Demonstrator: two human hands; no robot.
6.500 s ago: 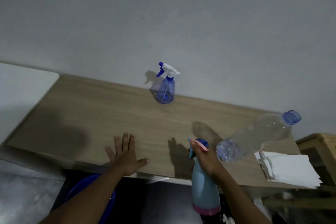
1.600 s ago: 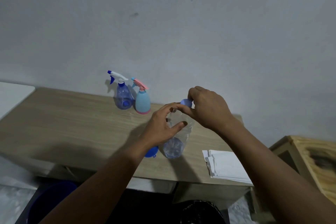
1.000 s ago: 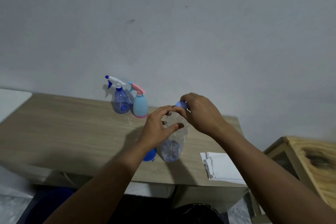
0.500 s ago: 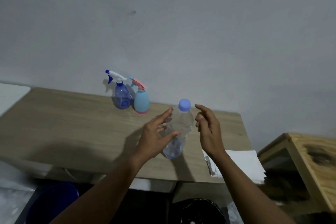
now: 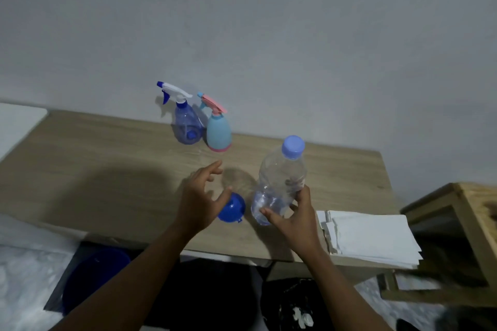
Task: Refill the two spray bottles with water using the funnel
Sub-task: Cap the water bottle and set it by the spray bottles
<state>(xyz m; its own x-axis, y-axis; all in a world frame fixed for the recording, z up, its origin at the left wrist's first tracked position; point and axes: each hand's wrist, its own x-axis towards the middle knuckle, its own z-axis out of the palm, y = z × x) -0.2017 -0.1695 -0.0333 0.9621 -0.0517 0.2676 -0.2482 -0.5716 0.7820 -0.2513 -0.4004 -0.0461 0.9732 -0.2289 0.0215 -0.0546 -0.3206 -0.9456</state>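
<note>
Two spray bottles stand side by side at the back of the wooden table (image 5: 80,169): a clear blue one with a white trigger (image 5: 185,126) and a pale blue one with a pink trigger (image 5: 218,131). A clear water bottle (image 5: 282,177) with a blue cap stands near the table's front. My right hand (image 5: 293,220) grips its lower part, thumb and fingers round it. A blue funnel (image 5: 232,208) lies on the table just left of the bottle. My left hand (image 5: 200,199) hovers over the funnel with fingers spread, holding nothing.
A stack of white paper towels (image 5: 371,236) lies at the table's right front corner. A wooden stand (image 5: 473,212) is to the right. A blue basin (image 5: 91,277) sits on the floor under the table's front edge. A white surface (image 5: 18,121) adjoins the table's left end.
My left hand has come off the water bottle and moved left over the funnel. My right hand has dropped from beside the cap and taken hold of the bottle's lower part.
</note>
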